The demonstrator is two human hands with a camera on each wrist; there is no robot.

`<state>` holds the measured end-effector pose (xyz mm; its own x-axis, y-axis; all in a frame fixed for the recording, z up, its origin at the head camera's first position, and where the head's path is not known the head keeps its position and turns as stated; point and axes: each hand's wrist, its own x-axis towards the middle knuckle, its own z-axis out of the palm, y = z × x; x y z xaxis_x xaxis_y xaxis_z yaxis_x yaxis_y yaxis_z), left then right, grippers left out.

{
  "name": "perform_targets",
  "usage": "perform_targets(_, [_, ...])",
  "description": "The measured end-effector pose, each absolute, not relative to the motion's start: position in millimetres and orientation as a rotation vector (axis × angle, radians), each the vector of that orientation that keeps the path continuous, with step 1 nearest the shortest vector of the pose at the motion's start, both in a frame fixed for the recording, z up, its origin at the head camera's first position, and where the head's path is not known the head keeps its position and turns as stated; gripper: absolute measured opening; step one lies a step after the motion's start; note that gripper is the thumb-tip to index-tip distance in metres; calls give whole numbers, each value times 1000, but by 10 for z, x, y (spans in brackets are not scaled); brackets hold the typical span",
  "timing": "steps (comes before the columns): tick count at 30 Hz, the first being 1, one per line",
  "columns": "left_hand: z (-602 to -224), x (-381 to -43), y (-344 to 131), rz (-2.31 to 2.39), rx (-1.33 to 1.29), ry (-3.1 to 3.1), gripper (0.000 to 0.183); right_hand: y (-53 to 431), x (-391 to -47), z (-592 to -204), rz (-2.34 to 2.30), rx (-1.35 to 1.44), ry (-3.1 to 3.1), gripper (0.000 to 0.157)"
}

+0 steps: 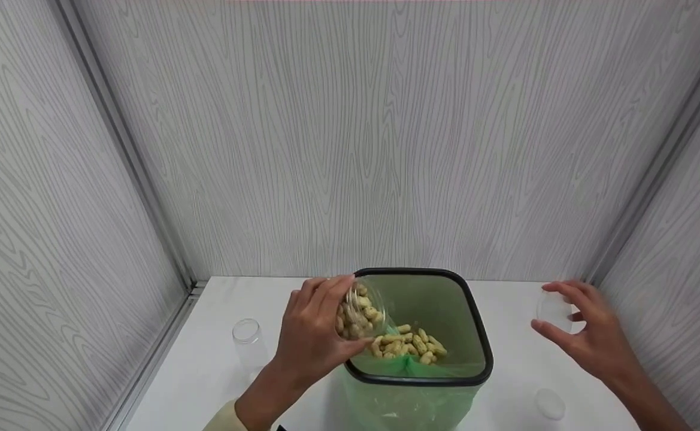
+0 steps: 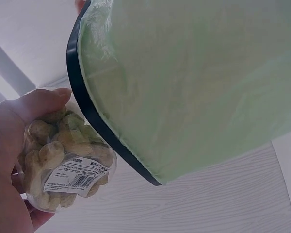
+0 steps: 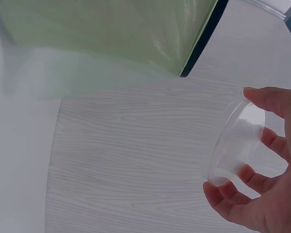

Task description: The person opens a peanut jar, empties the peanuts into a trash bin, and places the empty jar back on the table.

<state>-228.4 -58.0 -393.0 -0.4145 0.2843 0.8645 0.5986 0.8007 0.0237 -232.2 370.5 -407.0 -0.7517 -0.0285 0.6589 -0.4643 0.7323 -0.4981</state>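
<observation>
My left hand [image 1: 311,332] grips a clear plastic jar of unshelled peanuts [image 1: 360,311], tilted on its side at the left rim of a bin [image 1: 486,353]. A printed label [image 2: 77,175] shows on the jar in the left wrist view. The bin has a black rim and a green bag lining, and peanuts [image 1: 409,346] lie inside it. Off to the right, my right hand [image 1: 592,329] holds a round clear lid [image 3: 237,141] by its edge, between thumb and fingertips, above the table and apart from the bin.
A clear jar [image 1: 248,344] stands on the white table [image 1: 200,371] left of the bin. On the right lies a round, pale, see-through lid [image 1: 549,404]. Wood-grain panels [image 1: 302,149] enclose the table at the back and both sides.
</observation>
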Motion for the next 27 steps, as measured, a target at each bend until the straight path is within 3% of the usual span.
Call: perform_targets(27, [-3950,-2255,-728,-414,-599,-2013,106,4310,-2383,-4661,816,175,-2363,45])
